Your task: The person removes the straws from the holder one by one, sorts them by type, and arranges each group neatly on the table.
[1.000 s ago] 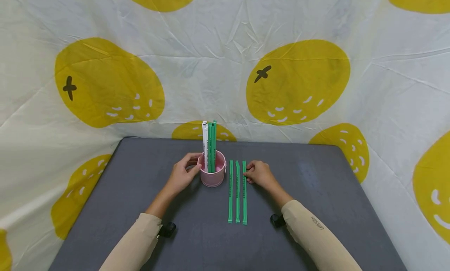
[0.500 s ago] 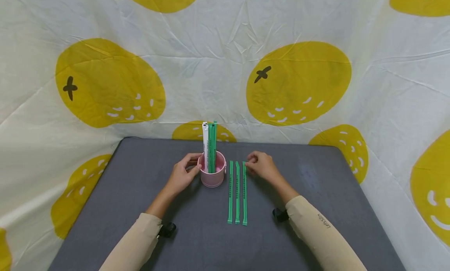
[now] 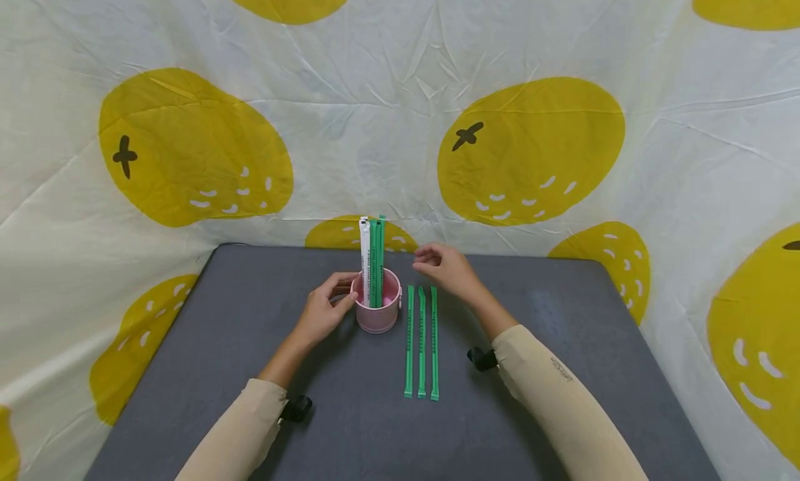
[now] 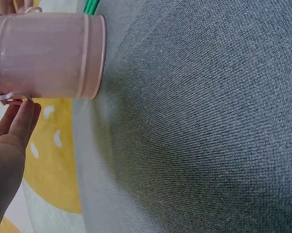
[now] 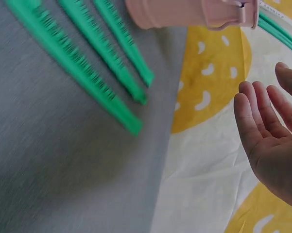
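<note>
Two hands over grey table (image 3: 250,328), lemon-print cloth (image 3: 400,120) behind: left hand (image 3: 325,309) holds pink cup (image 3: 378,313), right hand (image 3: 445,267) relaxed, empty.

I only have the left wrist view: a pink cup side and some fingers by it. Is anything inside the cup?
Observer: Yes. The head view shows wrapped straws standing upright in the pink cup, one white and the others green.
Operator: Where is the other hand?
Observer: The right hand is raised above the table to the right of the standing straws, holding nothing; the right wrist view shows its fingers relaxed.
Operator: Anything else on the table?
Observer: Three green wrapped straws lie side by side on the grey table, just right of the cup.
Operator: Is my left hand on the cup?
Observer: The left hand is cupped against its left side.
</note>
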Action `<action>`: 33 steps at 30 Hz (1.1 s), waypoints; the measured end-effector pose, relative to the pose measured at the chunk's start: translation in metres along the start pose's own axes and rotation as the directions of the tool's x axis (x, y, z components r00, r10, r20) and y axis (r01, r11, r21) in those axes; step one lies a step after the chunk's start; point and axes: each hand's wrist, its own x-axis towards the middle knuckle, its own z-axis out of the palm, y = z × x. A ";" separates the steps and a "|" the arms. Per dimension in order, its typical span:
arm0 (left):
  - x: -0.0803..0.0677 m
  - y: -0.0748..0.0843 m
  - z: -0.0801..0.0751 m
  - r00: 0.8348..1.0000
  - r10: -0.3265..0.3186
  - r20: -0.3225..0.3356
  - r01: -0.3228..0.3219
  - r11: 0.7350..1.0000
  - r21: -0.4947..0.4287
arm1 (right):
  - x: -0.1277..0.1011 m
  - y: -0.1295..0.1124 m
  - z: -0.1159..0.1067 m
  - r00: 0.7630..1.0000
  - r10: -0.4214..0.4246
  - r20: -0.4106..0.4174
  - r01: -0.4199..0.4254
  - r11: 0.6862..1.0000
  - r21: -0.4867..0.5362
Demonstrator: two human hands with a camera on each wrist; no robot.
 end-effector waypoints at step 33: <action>0.000 -0.002 0.001 1.000 -0.004 -0.003 0.004 1.000 0.020 | 0.049 -0.053 0.044 0.997 0.032 -0.070 -0.012 0.962 0.274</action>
